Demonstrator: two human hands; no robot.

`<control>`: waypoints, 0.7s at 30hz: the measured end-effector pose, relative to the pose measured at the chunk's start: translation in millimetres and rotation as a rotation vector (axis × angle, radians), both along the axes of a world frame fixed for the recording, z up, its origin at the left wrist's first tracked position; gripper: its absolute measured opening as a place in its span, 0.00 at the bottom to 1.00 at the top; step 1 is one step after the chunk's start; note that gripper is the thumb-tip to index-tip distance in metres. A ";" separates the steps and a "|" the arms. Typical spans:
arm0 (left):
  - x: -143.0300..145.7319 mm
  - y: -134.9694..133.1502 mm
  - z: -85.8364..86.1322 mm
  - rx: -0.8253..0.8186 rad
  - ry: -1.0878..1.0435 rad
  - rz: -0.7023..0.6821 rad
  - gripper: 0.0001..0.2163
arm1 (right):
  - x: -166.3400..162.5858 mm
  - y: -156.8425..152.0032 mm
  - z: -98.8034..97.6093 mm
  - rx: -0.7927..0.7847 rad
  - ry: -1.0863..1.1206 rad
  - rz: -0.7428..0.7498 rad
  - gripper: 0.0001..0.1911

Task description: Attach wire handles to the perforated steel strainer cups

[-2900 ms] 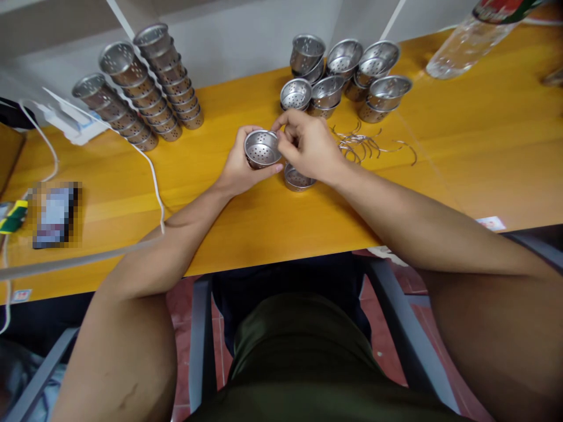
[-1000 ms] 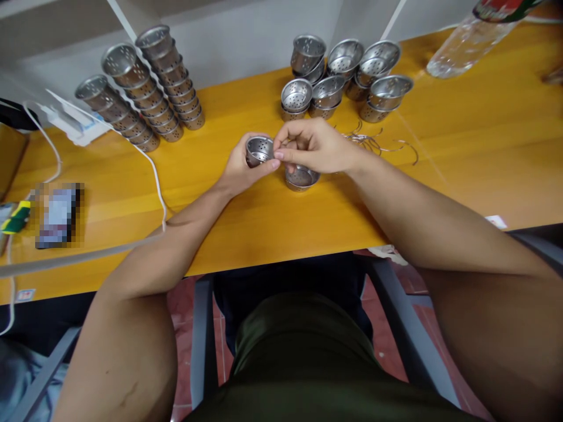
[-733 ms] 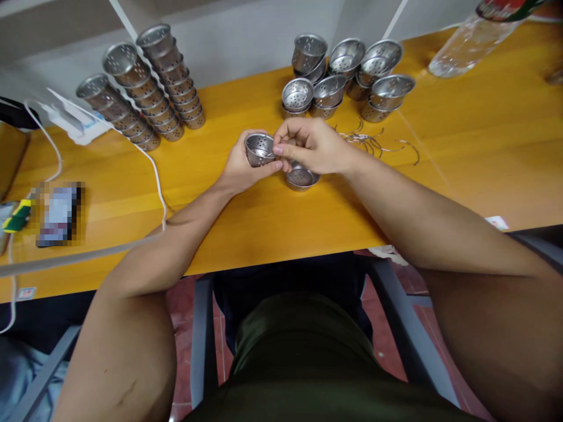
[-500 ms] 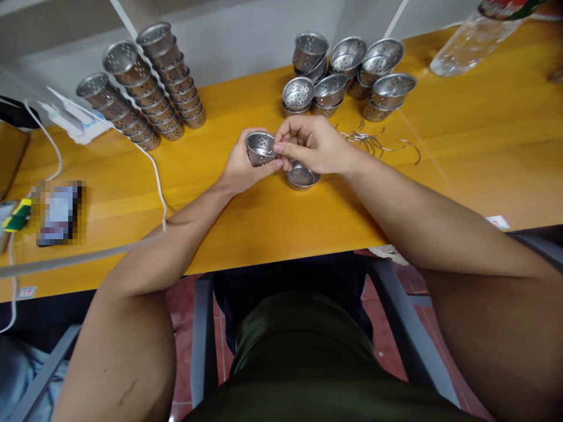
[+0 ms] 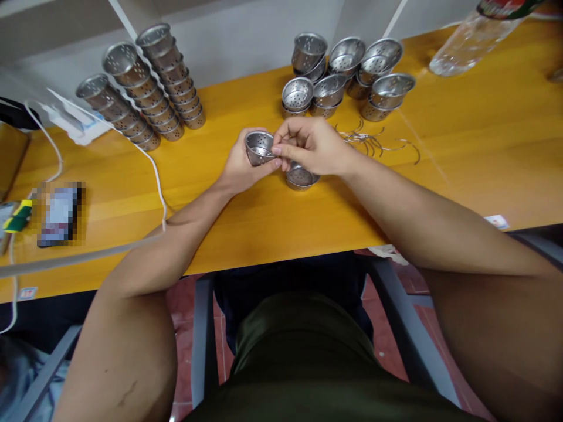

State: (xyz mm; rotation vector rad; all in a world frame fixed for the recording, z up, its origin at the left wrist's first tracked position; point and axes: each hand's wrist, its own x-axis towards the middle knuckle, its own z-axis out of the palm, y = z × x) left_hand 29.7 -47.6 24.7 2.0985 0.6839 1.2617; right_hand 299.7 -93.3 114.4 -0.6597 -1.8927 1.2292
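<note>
My left hand is wrapped round a perforated metal sink strainer basket, its open top tilted toward me. At the basket's right rim, my right hand pinches thumb and fingers together on a thin wire, of which only a short bright piece shows inside the basket. The fingertips of both hands nearly meet there. Just below my right hand another strainer basket stands on the table, its back edge partly hidden by the fingers. Several loose curved wires lie to the right of my right hand.
Three tall leaning stacks of strainer baskets stand at the back left, with more short stacks at the back right. A water bottle is at the far right. A white cable and a phone are on the left.
Hardly anything differs. Both hands keep their places at the basket, with only a slight shift of my right fingers at its rim.
</note>
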 end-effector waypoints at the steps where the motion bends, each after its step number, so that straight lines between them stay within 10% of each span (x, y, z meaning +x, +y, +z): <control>1: 0.7 -0.5 0.4 -0.001 -0.006 0.000 0.44 | 0.2 -0.7 0.5 0.002 -0.008 -0.003 0.37; 10: 1.3 10.6 -2.2 -0.091 -0.092 0.091 0.49 | 8.4 5.3 -1.6 0.335 -0.150 -0.254 0.29; 21: 0.8 0.9 2.2 -0.068 -0.031 0.117 0.52 | 16.0 9.2 -2.9 0.472 -0.248 -0.077 0.19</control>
